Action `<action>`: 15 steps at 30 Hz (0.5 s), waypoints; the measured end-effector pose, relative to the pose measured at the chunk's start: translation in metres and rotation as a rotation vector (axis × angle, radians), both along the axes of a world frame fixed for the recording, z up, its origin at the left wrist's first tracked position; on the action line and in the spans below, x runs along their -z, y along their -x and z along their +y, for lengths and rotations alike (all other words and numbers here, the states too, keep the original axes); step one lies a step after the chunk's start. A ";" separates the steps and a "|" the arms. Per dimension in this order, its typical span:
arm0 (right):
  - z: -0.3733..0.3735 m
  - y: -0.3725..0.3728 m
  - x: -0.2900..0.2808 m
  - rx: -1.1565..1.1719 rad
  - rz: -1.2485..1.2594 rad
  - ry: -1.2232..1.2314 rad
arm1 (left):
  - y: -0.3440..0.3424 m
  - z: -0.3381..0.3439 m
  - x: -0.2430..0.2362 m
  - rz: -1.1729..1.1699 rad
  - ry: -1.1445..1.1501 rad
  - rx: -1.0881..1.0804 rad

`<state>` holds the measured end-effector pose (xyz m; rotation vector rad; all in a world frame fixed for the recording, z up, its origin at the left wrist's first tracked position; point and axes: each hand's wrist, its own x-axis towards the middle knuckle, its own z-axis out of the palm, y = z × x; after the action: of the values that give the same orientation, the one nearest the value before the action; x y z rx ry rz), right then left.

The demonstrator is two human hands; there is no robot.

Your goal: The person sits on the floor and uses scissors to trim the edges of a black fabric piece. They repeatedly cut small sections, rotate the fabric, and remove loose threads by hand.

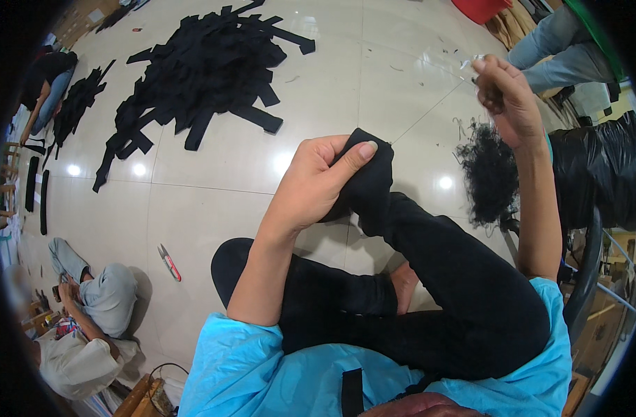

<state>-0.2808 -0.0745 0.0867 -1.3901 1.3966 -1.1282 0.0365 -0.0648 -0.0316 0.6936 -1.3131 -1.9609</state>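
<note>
at the far left, two narrow black strips lie side by side on the pale tiled floor. just above them, a co-worker in a dark top and blue trousers bends down beside a small heap of black pieces. lower down, a person in pale clothes sits on the floor. to their right lies a pair of red-handled snips, blades pointing up and away. above, a large pile of black fabric strips spreads out, ends sticking out on all sides.

in the middle, the left hand grips a black cloth with its fingers closed, thumb pressed on top; the cloth is held up over the crossed legs in black trousers, near the raised knee. a thin dark thread runs straight from the cloth up to the raised right hand, whose fingers are curled in and closed on its end.

below that hand, a tangled clump of black threads sits against a black plastic bag at the far right. a person in light blue jeans is behind.
</note>
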 end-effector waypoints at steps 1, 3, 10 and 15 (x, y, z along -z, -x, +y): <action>-0.003 0.005 -0.005 -0.046 -0.010 0.036 | 0.000 0.000 0.000 -0.005 0.000 -0.006; 0.008 -0.044 0.002 0.147 -0.258 0.040 | 0.002 0.001 0.004 -0.023 -0.006 -0.021; 0.020 -0.062 0.026 -0.362 -0.501 -0.228 | 0.004 -0.001 0.008 -0.111 0.031 -0.039; 0.042 -0.090 0.039 -0.432 0.829 0.257 | 0.002 -0.001 0.006 -0.112 0.025 -0.028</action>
<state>-0.1903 -0.0328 0.0477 -2.3751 1.3889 -0.4495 0.0349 -0.0657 -0.0374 0.8152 -1.3844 -1.9035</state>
